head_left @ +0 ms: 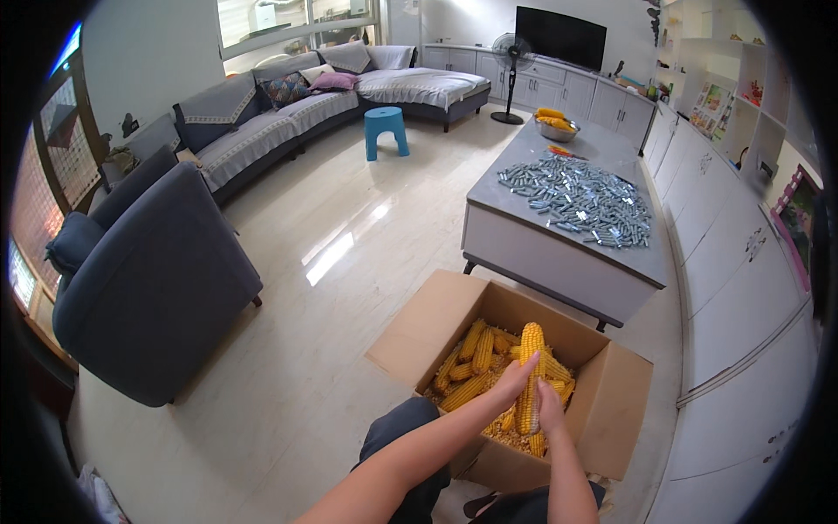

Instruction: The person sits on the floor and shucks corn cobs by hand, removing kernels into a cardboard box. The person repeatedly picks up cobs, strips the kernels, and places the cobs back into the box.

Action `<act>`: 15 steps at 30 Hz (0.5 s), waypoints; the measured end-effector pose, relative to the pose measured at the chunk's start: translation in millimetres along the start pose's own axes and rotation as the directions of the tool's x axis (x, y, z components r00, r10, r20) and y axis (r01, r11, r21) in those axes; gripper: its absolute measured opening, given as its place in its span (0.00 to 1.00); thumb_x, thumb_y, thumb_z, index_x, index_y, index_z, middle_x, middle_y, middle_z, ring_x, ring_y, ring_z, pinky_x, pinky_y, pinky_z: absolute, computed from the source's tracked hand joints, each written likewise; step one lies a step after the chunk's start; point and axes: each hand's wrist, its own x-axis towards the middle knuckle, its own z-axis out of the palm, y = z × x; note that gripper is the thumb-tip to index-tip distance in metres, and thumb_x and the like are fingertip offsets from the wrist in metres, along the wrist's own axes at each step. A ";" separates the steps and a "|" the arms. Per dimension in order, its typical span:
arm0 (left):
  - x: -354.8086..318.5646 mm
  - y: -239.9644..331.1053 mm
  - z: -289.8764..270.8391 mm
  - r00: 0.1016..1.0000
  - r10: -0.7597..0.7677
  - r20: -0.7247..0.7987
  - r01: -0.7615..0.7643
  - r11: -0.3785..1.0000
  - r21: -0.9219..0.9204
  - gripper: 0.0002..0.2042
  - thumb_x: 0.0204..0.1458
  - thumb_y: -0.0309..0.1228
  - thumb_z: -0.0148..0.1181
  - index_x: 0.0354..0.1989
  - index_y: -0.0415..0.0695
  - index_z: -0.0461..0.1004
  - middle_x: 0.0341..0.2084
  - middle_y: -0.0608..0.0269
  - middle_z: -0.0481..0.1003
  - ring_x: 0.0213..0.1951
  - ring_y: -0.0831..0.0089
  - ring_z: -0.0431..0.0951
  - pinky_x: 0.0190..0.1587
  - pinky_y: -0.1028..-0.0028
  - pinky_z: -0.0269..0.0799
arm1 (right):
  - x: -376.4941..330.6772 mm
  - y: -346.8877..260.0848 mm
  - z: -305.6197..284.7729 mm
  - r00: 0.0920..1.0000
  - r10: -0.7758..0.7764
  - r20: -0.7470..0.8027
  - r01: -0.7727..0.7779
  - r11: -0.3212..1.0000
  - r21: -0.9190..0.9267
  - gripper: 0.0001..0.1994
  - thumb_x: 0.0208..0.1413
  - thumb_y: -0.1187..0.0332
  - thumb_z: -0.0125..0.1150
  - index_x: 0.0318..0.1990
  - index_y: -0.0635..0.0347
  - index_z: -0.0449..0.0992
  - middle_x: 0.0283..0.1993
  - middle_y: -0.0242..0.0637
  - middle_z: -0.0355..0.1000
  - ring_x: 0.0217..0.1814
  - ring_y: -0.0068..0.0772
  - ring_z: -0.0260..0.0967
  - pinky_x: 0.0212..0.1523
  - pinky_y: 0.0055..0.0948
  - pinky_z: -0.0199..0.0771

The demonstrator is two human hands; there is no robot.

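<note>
Over an open cardboard box (434, 307) I hold an ear of corn (532, 342) nearly upright, its rounded tip pointing away from me. My left hand (515, 379) grips its upper part from the left, thumb lying along the kernels. Lower down on the right side, my right hand (550, 407) is closed round the same ear. Yellow kernels cover most of it, with a paler patch near the lower end. Inside the box lie several more corn cobs (482, 351) on a layer of loose kernels (504, 434).
Beyond the box stands a grey-topped table (559, 253) spread with small grey cylindrical pieces (585, 203). A metal bowl (557, 133) of corn sits at its far end, near an orange-red object (563, 152). A blue stool (386, 131), an armchair (157, 279) and white cabinets (733, 297) surround the floor.
</note>
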 end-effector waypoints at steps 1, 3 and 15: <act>0.8 -2.0 -2.2 1.000 0.017 -0.002 -0.017 1.000 0.007 0.22 0.54 0.48 0.47 0.41 0.38 0.68 0.31 0.64 0.71 0.32 0.79 0.69 0.35 0.77 0.66 | -5.5 -16.7 11.4 0.999 0.039 -0.003 -0.039 0.999 0.028 0.21 0.59 0.54 0.41 0.39 0.67 0.69 0.35 0.35 0.68 0.36 0.25 0.63 0.40 0.24 0.62; 3.2 -10.2 -0.2 0.997 0.047 -0.057 -0.042 0.995 0.089 0.21 0.54 0.48 0.47 0.41 0.39 0.67 0.31 0.65 0.70 0.32 0.80 0.68 0.35 0.77 0.66 | -14.6 -52.0 26.4 0.993 0.113 -0.017 -0.111 0.990 0.081 0.23 0.60 0.53 0.40 0.40 0.68 0.69 0.35 0.35 0.68 0.37 0.25 0.63 0.41 0.23 0.63; -3.9 10.4 2.4 0.998 -0.044 -0.054 0.042 0.999 -0.033 0.23 0.53 0.50 0.47 0.42 0.39 0.67 0.33 0.61 0.71 0.34 0.74 0.69 0.38 0.73 0.66 | -5.3 -12.2 9.9 1.000 0.005 0.026 -0.009 0.987 0.158 0.15 0.59 0.62 0.43 0.42 0.65 0.68 0.39 0.33 0.67 0.39 0.23 0.63 0.42 0.23 0.63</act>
